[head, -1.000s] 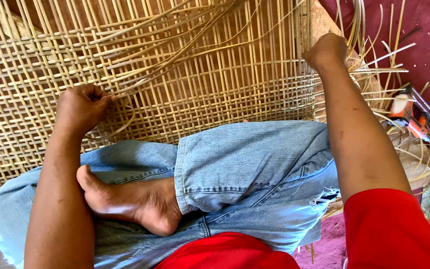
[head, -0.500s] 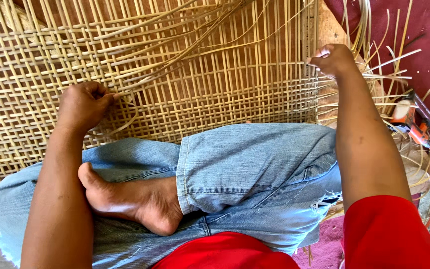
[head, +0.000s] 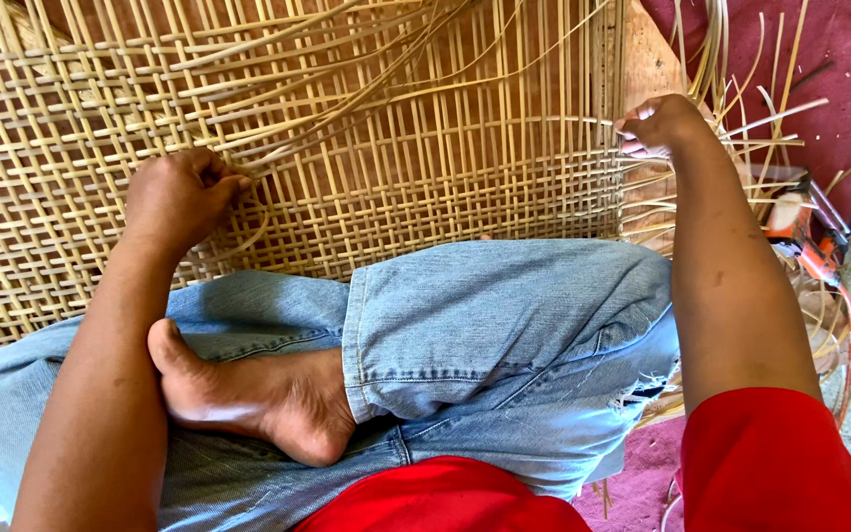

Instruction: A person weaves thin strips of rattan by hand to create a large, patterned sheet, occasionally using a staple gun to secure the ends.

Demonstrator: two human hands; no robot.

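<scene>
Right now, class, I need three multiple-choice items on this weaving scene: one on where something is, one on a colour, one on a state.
1. Where is the right hand?
A. On the bare foot
B. At the right edge of the woven cane panel
C. On the orange tool

2. What colour are the rolled-up trousers?
A. Light blue
B. Black
C. Green

3. What is the state of the left hand?
A. Flat and open on the floor
B. Fingers curled shut on cane strands
C. Lifted clear of the weave

Answers:
1 B: it pinches a thin cane strip at the edge of the woven cane panel.
2 A: the denim is pale blue.
3 B: its fingers close on the cane strands against the weave.
</scene>
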